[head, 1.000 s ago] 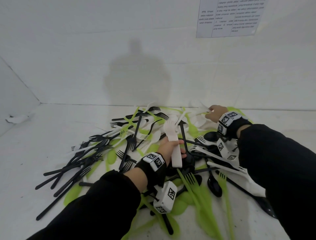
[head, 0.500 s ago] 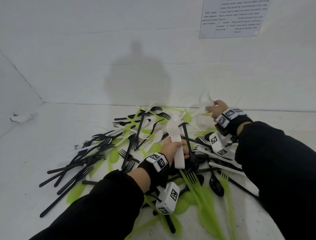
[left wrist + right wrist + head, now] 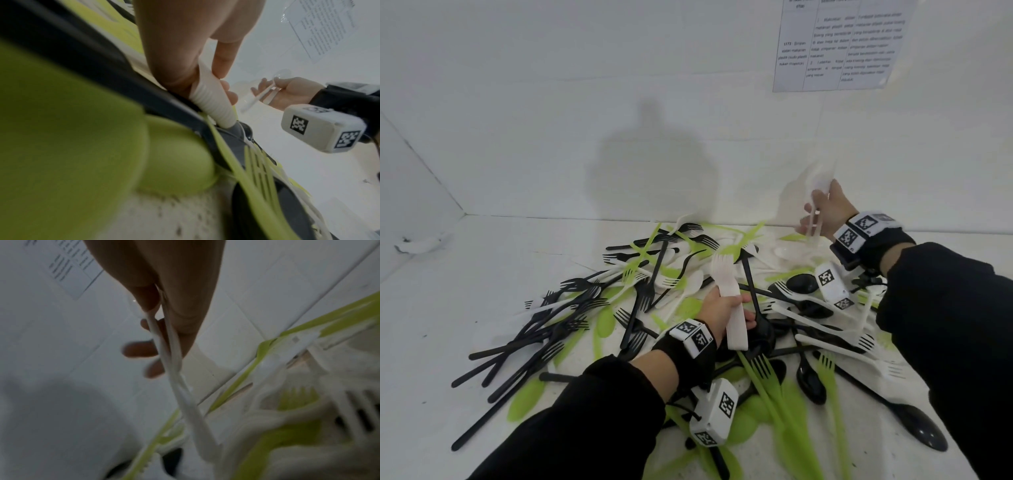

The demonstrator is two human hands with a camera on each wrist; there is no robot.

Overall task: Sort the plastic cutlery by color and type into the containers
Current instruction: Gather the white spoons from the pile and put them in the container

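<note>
White cutlery gathering in both hands over a mixed pile

Head view: at frame centre the left hand [image 3: 722, 310] is clenched round a stack of white forks [image 3: 727, 301], tines up, just above the pile [image 3: 654, 308] of black, green and white pieces on the tabletop [image 3: 482, 274]; at right, the right hand [image 3: 825, 214] pinches white spoons [image 3: 818, 192], lifted clear of the heap. No containers show. Left wrist view: the nested white handles [image 3: 209, 100] read as a ribbed, tapering bundle with fingers [image 3: 224, 65] wrapped over it; best squeeze near the middle so the smooth, slippery plastic can't fan out. Right wrist view: thin, flexible white spoon stems [image 3: 170, 350] cross at centre, held between thumb [image 3: 144, 293] and fingers; I'd align them before adding more, or they'll twist apart.
</note>
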